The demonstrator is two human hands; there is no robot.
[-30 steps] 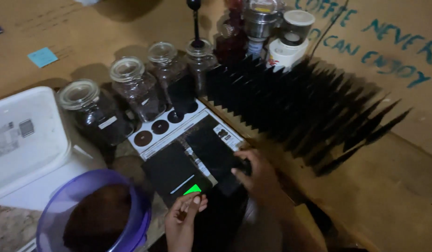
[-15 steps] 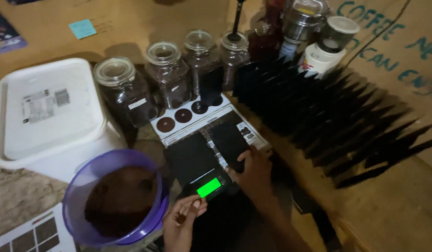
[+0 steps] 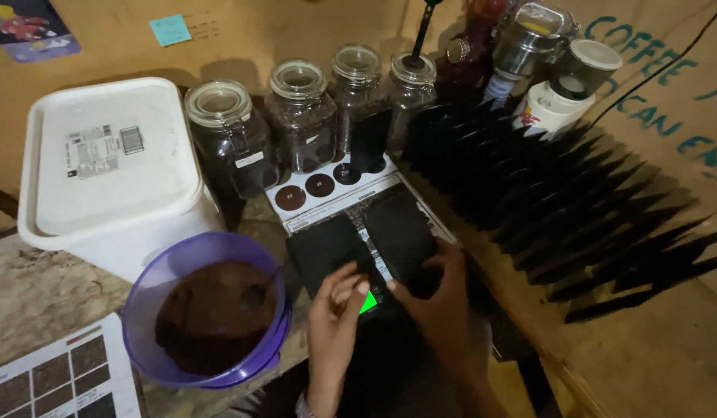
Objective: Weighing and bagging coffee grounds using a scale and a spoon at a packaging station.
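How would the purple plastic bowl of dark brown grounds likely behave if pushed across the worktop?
The purple plastic bowl is about half full of dark brown grounds, so it probably slides rather than tips. A spoon resting inside might shift. The bowl looks thin-walled, likely flexing if squeezed.

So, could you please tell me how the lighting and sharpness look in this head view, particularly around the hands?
Head view: dim and warm overall; the green-lit screen is the brightest spot, blown out between the left hand and right hand; the black sleeves cast long spiky shadows rightward; the glass jars and white tub stay fairly sharp; the bottom edge sinks into darkness.
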